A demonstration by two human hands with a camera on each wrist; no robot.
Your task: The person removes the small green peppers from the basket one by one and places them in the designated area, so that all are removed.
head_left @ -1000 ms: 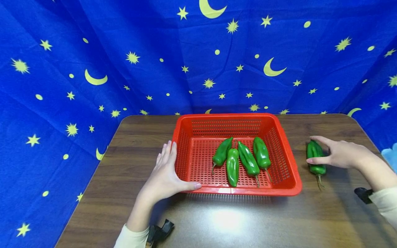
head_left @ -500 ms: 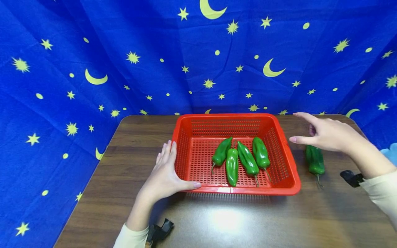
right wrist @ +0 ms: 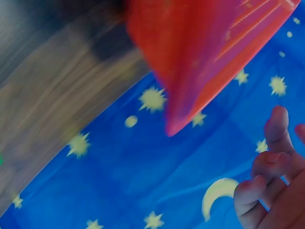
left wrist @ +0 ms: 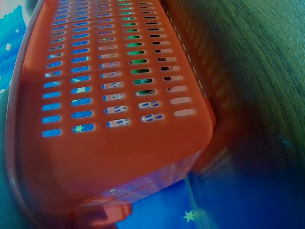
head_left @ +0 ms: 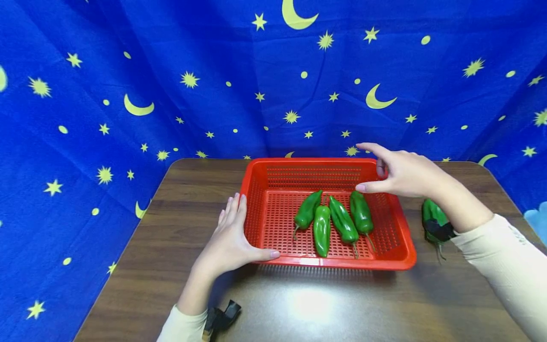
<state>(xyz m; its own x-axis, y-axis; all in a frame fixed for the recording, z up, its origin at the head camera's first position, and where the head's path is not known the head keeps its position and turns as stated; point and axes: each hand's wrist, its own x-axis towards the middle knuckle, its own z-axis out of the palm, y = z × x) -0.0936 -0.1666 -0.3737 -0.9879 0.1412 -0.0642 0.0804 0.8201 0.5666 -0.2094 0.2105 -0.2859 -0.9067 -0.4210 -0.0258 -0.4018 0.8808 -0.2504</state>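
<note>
A red plastic basket (head_left: 399, 259) with slotted walls stands on the table and holds several green peppers (head_left: 341, 221). At its near left corner rests my left hand (head_left: 228, 237), fingers extended along the left side and thumb lying on the front rim. In the left wrist view the slotted outer wall of the basket (left wrist: 119, 152) fills most of the frame. My right hand (head_left: 408, 173) is over the basket's right rim, thumb and index finger apart with nothing between them. Another green pepper (head_left: 431, 209) lies on the table right of the basket, partly covered by the black wrist strap.
The brown wooden table (head_left: 188, 204) runs back to a blue curtain (head_left: 213, 57) printed with yellow moons and stars. A black strap end (head_left: 226, 316) sticks out at the left wrist, in front of the basket. A light reflection shows on the tabletop.
My right hand has come away from the pepper on the right, which stays on the table, and moved left over the basket's right side. My left hand keeps its place at the corner.
</note>
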